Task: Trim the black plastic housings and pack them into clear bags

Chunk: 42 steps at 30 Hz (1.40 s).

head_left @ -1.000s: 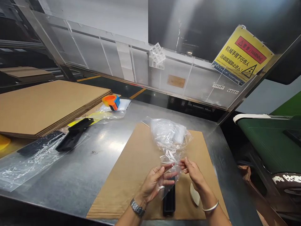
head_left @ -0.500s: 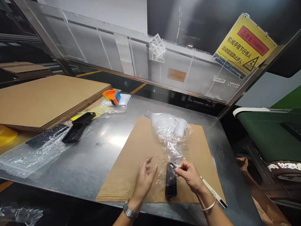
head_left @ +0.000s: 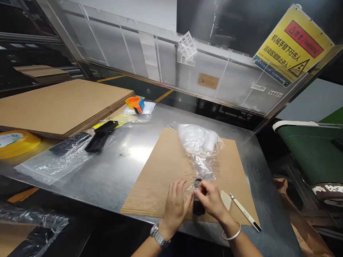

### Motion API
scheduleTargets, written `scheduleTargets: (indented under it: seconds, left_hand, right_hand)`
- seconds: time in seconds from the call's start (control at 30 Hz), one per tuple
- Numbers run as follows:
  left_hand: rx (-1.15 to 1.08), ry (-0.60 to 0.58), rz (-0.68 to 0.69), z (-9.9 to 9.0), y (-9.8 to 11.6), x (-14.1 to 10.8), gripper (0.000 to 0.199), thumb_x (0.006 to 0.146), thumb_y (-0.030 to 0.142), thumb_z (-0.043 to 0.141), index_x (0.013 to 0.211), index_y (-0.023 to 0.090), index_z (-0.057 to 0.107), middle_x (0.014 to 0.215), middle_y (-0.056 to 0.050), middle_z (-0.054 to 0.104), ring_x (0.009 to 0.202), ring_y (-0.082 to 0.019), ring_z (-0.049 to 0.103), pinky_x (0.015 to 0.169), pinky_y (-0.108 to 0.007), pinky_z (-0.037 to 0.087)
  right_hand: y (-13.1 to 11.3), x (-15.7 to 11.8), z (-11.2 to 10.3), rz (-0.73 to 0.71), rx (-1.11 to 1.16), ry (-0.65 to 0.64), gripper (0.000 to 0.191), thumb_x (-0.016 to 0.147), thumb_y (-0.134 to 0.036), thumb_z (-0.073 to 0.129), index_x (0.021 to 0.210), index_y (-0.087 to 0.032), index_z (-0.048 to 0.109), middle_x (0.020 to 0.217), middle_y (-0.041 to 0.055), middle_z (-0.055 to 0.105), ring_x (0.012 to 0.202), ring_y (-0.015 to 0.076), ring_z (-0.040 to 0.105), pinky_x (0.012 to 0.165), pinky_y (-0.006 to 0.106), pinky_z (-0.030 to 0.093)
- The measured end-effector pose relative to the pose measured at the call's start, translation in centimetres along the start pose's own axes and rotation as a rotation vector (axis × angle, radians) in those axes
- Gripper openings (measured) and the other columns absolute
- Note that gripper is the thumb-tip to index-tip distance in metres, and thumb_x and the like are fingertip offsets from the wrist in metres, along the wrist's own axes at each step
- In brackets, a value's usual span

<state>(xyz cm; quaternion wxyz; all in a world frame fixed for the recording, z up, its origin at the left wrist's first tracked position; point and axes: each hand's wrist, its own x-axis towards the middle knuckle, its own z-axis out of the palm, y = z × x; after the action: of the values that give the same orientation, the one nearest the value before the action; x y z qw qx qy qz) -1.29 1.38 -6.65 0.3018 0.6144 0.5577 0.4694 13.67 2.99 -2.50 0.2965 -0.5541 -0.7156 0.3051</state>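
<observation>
Right hand (head_left: 210, 200) fingers pinched on the small black rectangular plastic part (head_left: 198, 207), near the front edge of the flat brown cardboard sheet (head_left: 163, 167). Left hand (head_left: 175, 204) fingers extended and pressed flat just left of the part, on what looks like the tail of the crumpled clear plastic bag (head_left: 199, 144); hard to tell through the film. Bag body sits toward the sheet's back edge. White utility knife (head_left: 245, 212) at the sheet's right front corner. Sheet lies on the steel table (head_left: 107, 175).
</observation>
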Motion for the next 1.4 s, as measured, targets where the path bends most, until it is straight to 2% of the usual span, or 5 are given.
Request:
scheduleTargets:
  seconds: [0.13,0.4,0.87,1.17,1.4]
  left_hand:
    - [0.328,-0.037,0.352,0.3,-1.2,0.3,0.023,0.085,0.017,0.043,0.095,0.020,0.063,0.080,-0.007,0.060,0.078,-0.019,0.053,0.073,-0.031,0.041]
    - [0.454,0.044,0.199,0.2,-4.8,2.0,0.025,0.087,0.014,0.037,0.093,0.019,0.061,0.076,-0.005,0.056,0.073,-0.018,0.053,0.067,-0.028,0.041]
    - [0.278,-0.388,0.140,0.2,-3.7,1.6,0.016,0.081,0.016,0.045,0.087,0.020,0.060,0.072,0.000,0.061,0.065,-0.014,0.058,0.061,-0.023,0.043]
    - [0.373,-0.407,0.232,0.4,-2.9,-1.7,0.021,0.089,0.019,0.037,0.089,0.021,0.058,0.079,-0.004,0.062,0.073,-0.017,0.057,0.064,-0.026,0.042]
    - [0.543,-0.327,0.396,-0.1,-1.2,-2.6,0.024,0.090,0.020,0.038,0.095,0.019,0.062,0.074,-0.005,0.058,0.070,-0.020,0.048,0.063,-0.032,0.034]
  right_hand:
    - [-0.4,-0.2,0.6,-0.093,-0.102,-0.045,0.018,0.081,-0.027,0.051,0.064,-0.021,0.047,0.069,-0.0003,0.053,0.071,0.0145,0.049,0.066,0.025,0.036]
    - [4.4,-4.7,2.5,0.283,-0.340,0.154,0.028,0.083,-0.044,0.045,0.068,-0.021,0.050,0.061,0.0071,0.055,0.060,0.0210,0.054,0.054,0.028,0.033]
    - [4.7,-9.7,2.2,0.474,0.199,-0.261,0.040,0.086,-0.054,0.033,0.067,-0.020,0.045,0.048,-0.0057,0.042,0.032,0.0100,0.045,0.031,0.019,0.026]
    - [4.1,-9.9,3.9,0.371,-0.132,0.004,0.021,0.085,-0.036,0.044,0.076,-0.023,0.057,0.060,0.0042,0.057,0.057,0.0185,0.057,0.054,0.025,0.031]
    - [4.2,-8.5,3.9,0.322,-0.088,-0.019,0.037,0.089,-0.032,0.034,0.120,-0.016,0.047,0.049,-0.0023,0.053,0.043,0.0153,0.051,0.044,0.022,0.033]
